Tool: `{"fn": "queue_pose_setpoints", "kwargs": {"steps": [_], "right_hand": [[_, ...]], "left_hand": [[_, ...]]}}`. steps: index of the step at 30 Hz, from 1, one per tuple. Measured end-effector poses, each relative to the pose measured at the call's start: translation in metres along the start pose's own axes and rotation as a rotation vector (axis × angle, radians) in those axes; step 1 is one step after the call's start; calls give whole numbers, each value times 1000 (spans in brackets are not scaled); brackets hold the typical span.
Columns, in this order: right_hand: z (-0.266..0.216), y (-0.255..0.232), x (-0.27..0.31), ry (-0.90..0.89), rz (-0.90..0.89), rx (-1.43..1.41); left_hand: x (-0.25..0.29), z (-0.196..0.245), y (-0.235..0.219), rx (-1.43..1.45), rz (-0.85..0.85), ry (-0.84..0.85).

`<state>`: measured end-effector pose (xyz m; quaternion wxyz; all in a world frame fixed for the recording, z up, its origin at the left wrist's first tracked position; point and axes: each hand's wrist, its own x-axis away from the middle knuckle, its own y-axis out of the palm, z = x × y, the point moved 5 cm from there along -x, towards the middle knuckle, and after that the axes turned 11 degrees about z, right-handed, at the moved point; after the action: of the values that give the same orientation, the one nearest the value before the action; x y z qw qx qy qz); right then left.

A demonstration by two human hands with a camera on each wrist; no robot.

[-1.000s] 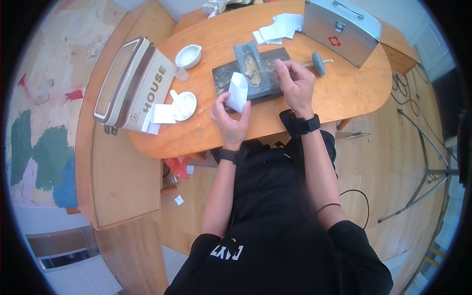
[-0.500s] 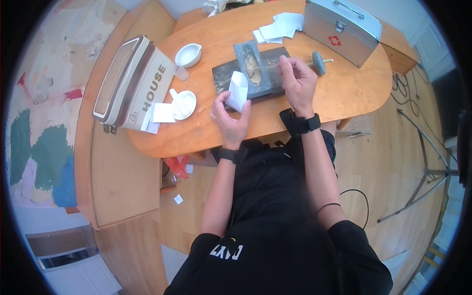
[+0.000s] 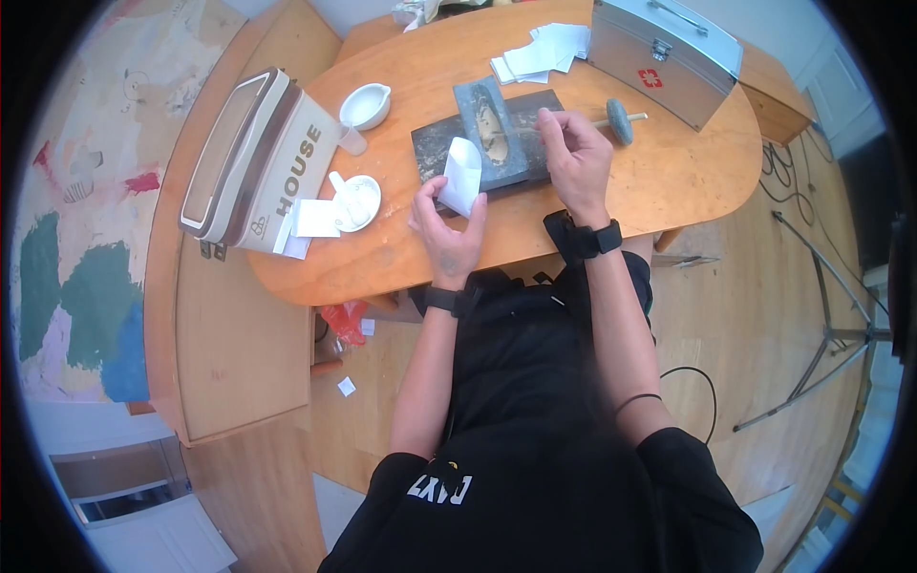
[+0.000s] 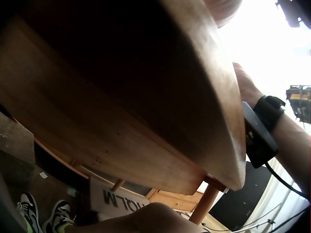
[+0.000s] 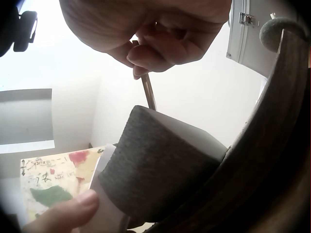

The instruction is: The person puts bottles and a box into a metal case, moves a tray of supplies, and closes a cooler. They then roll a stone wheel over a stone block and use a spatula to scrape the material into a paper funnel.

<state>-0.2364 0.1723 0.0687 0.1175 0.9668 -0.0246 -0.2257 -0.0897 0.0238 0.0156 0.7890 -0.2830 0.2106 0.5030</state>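
Note:
My left hand (image 3: 449, 239) pinches a small white paper packet (image 3: 462, 180) between thumb and fingers, its open mouth facing up at the near left side of a grey stone trough (image 3: 514, 153). Tan powder (image 3: 487, 124) lies in the hollow of that trough. My right hand (image 3: 579, 164) is raised to the right of it, fingers curled around a thin stick (image 5: 148, 92) that slopes down to the trough. In the right wrist view the stick's lower end is hidden behind the stone. The left wrist view shows mostly the table's underside (image 4: 121, 107).
Beneath the trough lies a dark slab (image 3: 435, 143). A stone wheel with a wooden axle (image 3: 619, 124) sits right of it, before a metal case (image 3: 659, 72). White papers (image 3: 549, 53) are behind; a white bowl (image 3: 366, 107), small dish (image 3: 368, 218) and HOUSE box (image 3: 296, 167) stand left.
The right hand has shifted slightly right, drawing the stick's tip back from the middle of the powder. My left hand and the packet have stayed in place.

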Motion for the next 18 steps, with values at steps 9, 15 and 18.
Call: {"fn": "queue_pose_setpoints", "kwargs": {"steps": [9,15,18], "right_hand": [[1,2,0,-78,-4,45],[-1,2,0,-94,-16,76],[-1,3,0,-85,-28,74]], "left_hand": [[0,0,0,4,-6,-6],[0,-1,0,1,-5,-8],[0,-1,0,-3,-5,-2]]}}
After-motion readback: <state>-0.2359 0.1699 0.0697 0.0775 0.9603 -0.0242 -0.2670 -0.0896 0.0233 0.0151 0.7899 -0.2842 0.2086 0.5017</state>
